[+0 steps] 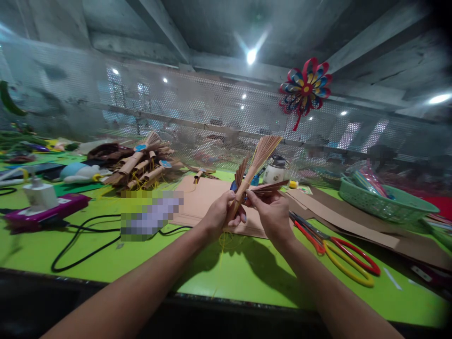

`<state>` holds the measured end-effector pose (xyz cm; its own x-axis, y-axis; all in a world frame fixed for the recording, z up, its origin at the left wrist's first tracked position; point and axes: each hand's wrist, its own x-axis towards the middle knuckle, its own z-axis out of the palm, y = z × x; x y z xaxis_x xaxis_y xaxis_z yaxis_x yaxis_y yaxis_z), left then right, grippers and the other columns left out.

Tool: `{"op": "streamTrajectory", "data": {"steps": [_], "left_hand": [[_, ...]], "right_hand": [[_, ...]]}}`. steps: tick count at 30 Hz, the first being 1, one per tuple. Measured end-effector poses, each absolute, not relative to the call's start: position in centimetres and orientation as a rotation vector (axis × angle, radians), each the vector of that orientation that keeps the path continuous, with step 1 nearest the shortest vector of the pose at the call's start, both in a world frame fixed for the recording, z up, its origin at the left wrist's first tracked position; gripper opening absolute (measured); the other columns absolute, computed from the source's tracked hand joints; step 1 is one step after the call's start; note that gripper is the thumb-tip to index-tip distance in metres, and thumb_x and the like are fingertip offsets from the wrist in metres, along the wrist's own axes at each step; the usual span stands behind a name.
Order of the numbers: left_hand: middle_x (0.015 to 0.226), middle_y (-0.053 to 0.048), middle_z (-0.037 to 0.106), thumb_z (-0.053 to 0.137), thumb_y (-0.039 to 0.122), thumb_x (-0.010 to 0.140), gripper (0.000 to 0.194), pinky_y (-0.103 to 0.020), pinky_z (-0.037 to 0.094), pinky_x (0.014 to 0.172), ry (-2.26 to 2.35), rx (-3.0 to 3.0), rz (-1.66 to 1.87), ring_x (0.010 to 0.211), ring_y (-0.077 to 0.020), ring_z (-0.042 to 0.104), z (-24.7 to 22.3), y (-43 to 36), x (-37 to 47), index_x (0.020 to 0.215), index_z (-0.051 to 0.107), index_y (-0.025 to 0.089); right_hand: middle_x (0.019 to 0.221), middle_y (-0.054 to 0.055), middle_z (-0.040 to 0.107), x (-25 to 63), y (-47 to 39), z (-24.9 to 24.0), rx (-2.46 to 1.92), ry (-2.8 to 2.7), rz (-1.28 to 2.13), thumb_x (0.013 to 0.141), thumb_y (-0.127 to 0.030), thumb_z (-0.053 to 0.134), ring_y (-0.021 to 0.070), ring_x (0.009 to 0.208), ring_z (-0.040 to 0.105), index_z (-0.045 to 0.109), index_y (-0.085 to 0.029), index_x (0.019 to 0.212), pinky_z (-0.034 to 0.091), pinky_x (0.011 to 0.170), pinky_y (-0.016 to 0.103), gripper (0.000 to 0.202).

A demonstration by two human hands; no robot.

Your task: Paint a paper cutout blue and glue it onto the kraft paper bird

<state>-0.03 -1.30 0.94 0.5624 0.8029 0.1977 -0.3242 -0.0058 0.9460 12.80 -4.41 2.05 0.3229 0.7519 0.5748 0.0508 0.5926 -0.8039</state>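
Observation:
A brown paper craft (pixel 251 175), a rolled tube with a pleated fan at its upper end, stands tilted over the table. Around its lower part my left hand (pixel 226 212) is closed. My right hand (pixel 273 212) pinches a smaller pleated paper piece (pixel 270 188) against the tube's right side. Another pleated piece (pixel 241 172) sticks up on the left side, with a bit of blue beside it. Yellow thread (pixel 226 241) hangs below my left hand. Beneath both hands lie flat brown paper sheets (pixel 192 193).
Scissors with red and yellow handles (pixel 348 259) lie right of my right hand. Finished-looking paper crafts (pixel 141 165) are piled at the left. A purple power strip (pixel 49 212) with a black cable, a patterned jug (pixel 275 170) and a green basket (pixel 384 200) are around.

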Motion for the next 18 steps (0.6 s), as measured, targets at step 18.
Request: {"op": "streamTrajectory", "data": {"steps": [18], "left_hand": [[0.058,-0.006,0.059,0.035,0.04,0.085,0.036,-0.02,0.031,0.04,0.328,1.164,0.991,0.043,-0.0114,0.046,0.8,0.0,-0.4,0.082,0.058,0.013]], "right_hand": [[0.07,0.001,0.066,13.1,-4.5,2.1,-0.816,-1.203,0.595,0.067,-0.03,0.08,0.0157,0.061,0.063,0.066,-0.017,0.08,0.056,0.062,0.032,0.023]]}}
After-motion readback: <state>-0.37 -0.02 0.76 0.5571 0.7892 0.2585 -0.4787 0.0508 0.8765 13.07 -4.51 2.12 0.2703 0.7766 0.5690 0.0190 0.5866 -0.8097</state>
